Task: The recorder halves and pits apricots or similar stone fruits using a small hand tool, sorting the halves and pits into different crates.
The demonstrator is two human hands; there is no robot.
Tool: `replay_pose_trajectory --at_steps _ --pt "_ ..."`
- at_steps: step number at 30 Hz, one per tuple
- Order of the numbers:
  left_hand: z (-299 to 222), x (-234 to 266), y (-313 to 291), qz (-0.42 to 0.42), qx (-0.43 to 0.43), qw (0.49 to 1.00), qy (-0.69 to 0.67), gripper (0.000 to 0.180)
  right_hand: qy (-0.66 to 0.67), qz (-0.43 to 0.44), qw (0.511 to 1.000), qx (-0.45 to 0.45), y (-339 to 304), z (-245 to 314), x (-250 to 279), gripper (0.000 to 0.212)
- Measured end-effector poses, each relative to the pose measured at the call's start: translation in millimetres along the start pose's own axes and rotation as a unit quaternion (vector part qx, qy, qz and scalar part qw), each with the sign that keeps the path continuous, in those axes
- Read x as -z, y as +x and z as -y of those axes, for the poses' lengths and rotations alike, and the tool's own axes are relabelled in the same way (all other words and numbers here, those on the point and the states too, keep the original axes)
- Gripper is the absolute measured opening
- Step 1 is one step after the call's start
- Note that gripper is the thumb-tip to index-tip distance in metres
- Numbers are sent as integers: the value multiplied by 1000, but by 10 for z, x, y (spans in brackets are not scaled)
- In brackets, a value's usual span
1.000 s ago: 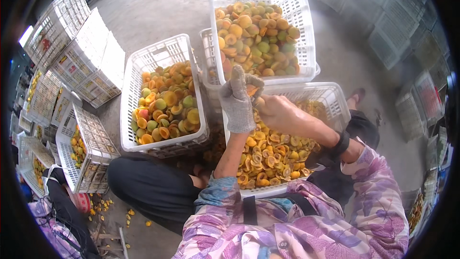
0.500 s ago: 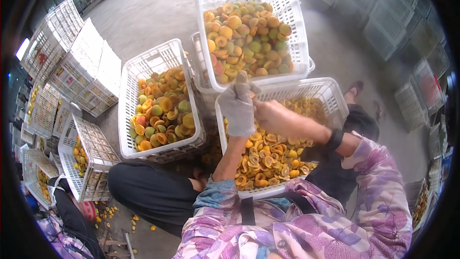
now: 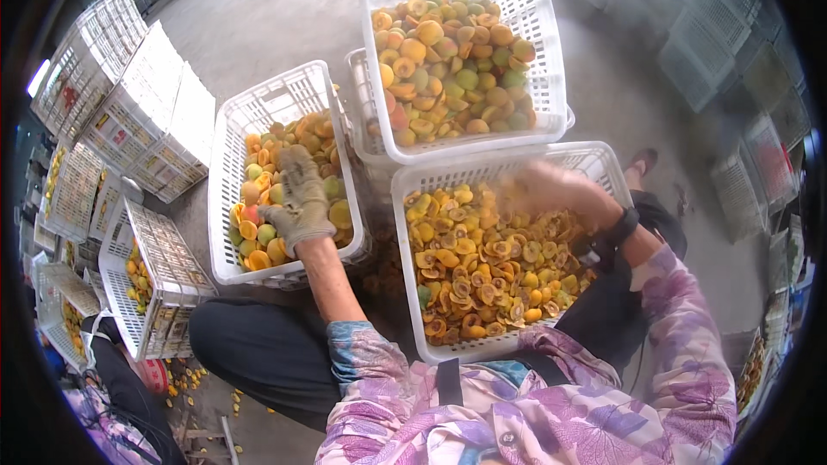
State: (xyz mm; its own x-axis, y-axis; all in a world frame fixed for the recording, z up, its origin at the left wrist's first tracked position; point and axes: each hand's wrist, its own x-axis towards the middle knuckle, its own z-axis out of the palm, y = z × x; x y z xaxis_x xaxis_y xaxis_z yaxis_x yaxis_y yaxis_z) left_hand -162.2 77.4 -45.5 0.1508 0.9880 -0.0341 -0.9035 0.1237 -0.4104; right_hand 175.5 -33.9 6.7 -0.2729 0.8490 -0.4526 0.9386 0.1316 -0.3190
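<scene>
My left hand [image 3: 303, 200], in a pale work glove, reaches into the left white crate [image 3: 226, 241]. Its fingers lie stretched out on a heap of halved peaches [image 3: 280, 250], yellow, orange and green. Over the right side of the middle crate [image 3: 412, 293] is my bare right hand [image 3: 564, 196], smeared by motion, with a dark band at the wrist. Whether it holds anything does not show. The middle crate contains many smaller yellow fruit pieces [image 3: 482, 280], several with brown centres. A dark, shiny thing [image 3: 593, 254] shows below the right wrist.
A raised crate [image 3: 551, 77] of larger peach halves [image 3: 457, 65] stands behind the middle one. White crates [image 3: 146, 120] are stacked at the left, and more crates [image 3: 702, 60] line the right. Fruit bits [image 3: 185, 379] lie on the floor beside another person's leg [image 3: 129, 387].
My left hand has left my right hand and moved left, down onto the peach halves in the left crate. My right hand has shifted right over the middle crate.
</scene>
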Motion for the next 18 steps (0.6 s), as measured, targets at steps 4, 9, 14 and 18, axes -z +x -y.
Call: replay_pose_trajectory --at_steps 4,9,14,18 --pt "586 33 136 -213 -24 969 123 64 60 -399 914 -50 904 -448 229 30" --pt "932 249 4 -185 53 964 183 47 -98 -386 913 -89 1394 -648 103 22" --pt "1126 316 -32 -185 107 954 212 39 -77 -300 942 -128 1585 -736 89 24" --pt "1237 281 -78 -236 91 936 245 37 -8 -273 958 -87 1430 -776 232 38"
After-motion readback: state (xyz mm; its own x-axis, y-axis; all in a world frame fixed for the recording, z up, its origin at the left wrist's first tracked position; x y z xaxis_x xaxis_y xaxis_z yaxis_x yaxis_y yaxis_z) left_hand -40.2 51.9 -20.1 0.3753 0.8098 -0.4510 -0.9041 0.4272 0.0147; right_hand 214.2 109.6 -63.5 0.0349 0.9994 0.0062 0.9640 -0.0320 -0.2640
